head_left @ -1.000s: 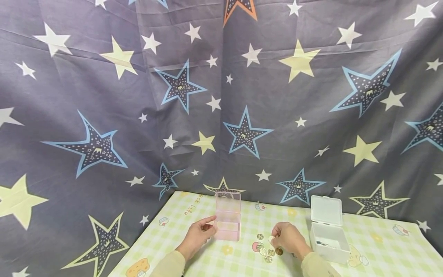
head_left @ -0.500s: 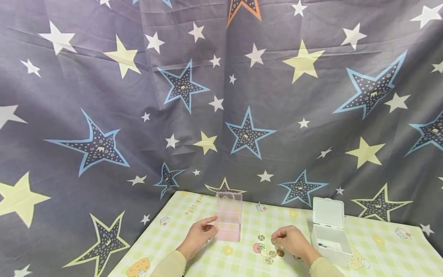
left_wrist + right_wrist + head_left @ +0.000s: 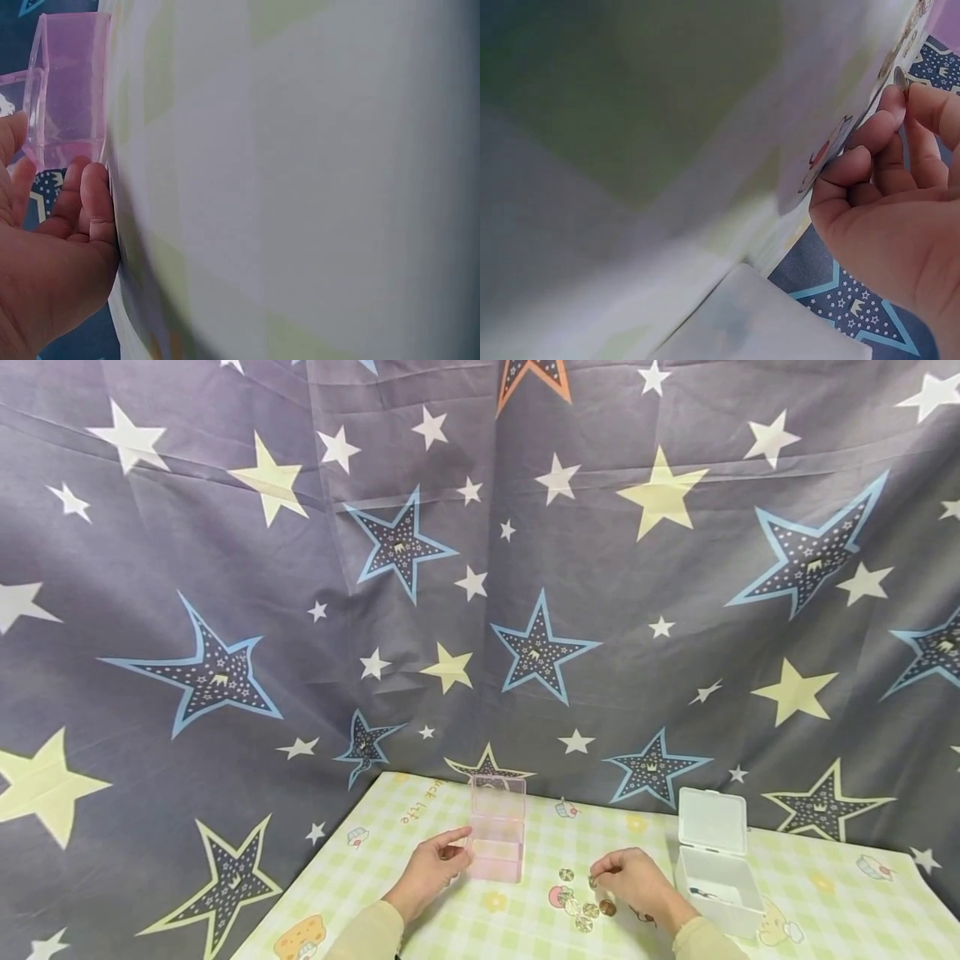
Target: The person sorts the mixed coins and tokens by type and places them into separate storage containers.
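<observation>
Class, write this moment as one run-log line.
left hand: rests against pink box | right hand: pinches coin above loose coins | white box: lid open

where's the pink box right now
In the head view the pink box stands open on the table, left of centre, just beyond the left hand, whose fingertips touch it. The coins lie to its right.

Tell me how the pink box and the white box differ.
The pink box is see-through; the white box is cloudy and looks bigger. The pink box sits beside the left hand, the white box beside the right hand. Both stand open, lids up, on the checked tablecloth.
</observation>
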